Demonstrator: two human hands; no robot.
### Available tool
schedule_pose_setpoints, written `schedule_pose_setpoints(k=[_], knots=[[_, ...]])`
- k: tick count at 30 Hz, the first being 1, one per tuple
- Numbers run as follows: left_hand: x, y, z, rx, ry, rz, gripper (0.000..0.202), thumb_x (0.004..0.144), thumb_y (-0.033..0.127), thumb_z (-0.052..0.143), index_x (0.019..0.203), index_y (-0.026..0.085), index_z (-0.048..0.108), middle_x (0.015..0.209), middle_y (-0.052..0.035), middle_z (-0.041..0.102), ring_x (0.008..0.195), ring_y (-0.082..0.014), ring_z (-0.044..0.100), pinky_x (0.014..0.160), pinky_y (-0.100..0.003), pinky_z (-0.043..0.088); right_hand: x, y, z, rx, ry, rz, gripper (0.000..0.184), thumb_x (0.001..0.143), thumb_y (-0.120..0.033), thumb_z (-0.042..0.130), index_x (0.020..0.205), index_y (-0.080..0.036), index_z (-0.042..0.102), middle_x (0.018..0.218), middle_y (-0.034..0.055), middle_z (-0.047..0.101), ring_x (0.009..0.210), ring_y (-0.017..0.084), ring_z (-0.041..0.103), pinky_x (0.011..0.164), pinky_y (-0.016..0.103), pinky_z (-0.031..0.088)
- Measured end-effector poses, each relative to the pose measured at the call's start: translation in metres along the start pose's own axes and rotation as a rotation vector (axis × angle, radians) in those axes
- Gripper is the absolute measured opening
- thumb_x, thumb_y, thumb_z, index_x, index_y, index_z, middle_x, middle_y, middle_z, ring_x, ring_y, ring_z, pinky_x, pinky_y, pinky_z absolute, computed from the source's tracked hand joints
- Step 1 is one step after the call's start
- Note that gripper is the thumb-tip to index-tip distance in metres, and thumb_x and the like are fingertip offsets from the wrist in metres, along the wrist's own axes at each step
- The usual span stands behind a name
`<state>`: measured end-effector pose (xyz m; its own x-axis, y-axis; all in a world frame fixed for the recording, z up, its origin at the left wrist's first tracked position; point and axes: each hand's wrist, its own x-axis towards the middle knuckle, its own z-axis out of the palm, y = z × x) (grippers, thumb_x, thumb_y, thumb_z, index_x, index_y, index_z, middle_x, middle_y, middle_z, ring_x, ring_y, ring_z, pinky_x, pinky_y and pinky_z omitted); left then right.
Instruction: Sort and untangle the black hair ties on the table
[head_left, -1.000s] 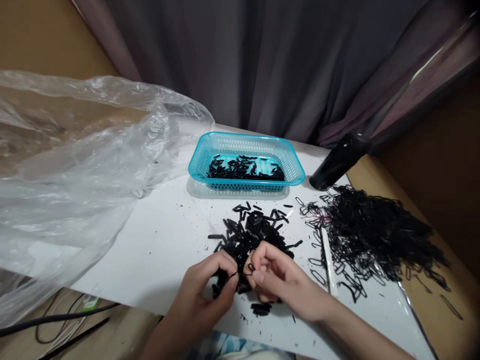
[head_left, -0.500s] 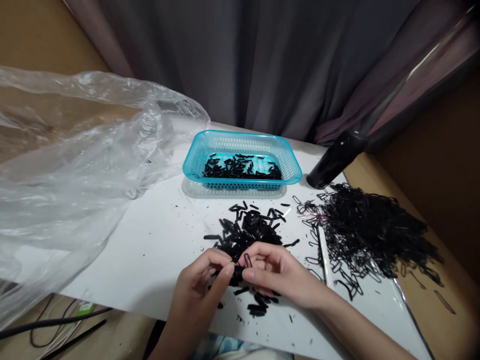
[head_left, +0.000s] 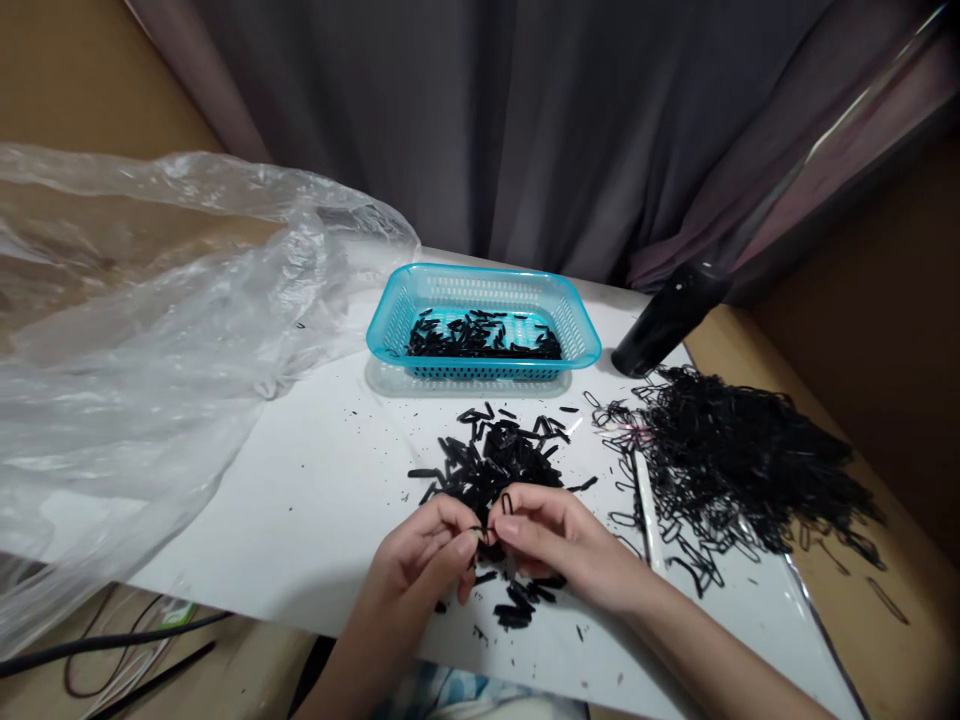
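Over white sheet (head_left: 322, 500), both hands pinching black loop (head_left: 484, 530)

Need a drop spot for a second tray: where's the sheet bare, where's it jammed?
Bare: sheet between bag and centre pile, left of the left hand. There is also a narrow strip at the near-right edge, below the loop heap. Crowded: the lane from the basket to the hands, which pinch a loop, and right of the right hand.

Both hands, left hand (head_left: 420, 560) and right hand (head_left: 559, 545), pinch a small black loop (head_left: 487, 527) just before the black pile (head_left: 499, 460).
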<state>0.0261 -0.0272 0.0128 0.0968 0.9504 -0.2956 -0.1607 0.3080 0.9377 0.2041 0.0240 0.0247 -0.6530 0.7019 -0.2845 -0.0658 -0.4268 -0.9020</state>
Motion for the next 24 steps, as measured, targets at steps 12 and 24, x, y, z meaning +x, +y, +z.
schedule_pose_setpoints(k=[12,24], knots=[[0.006,-0.007,-0.008,0.097,-0.087,0.076,0.027,0.088,0.044,0.059,0.08,0.019,0.056,0.061,0.0044,0.046,0.057,-0.0118,0.039,0.054,-0.022,0.033,0.004,0.01,0.0,0.321,-0.06,0.03,0.034,0.076,-0.039,0.082,0.078,-0.015,0.059,0.067,-0.0058,0.048,0.054,0.005,0.035,0.05,0.02,0.025],[0.014,-0.006,0.001,-0.384,-0.283,-0.177,0.03,0.075,0.044,0.066,0.069,0.018,0.052,0.05,0.0054,0.045,0.042,-0.0066,0.033,0.037,-0.014,0.027,0.001,0.007,0.002,0.326,-0.057,0.069,0.038,0.079,-0.044,0.078,0.081,-0.018,0.05,0.063,-0.0085,0.038,0.051,0.006,0.028,0.046,0.019,0.02]])
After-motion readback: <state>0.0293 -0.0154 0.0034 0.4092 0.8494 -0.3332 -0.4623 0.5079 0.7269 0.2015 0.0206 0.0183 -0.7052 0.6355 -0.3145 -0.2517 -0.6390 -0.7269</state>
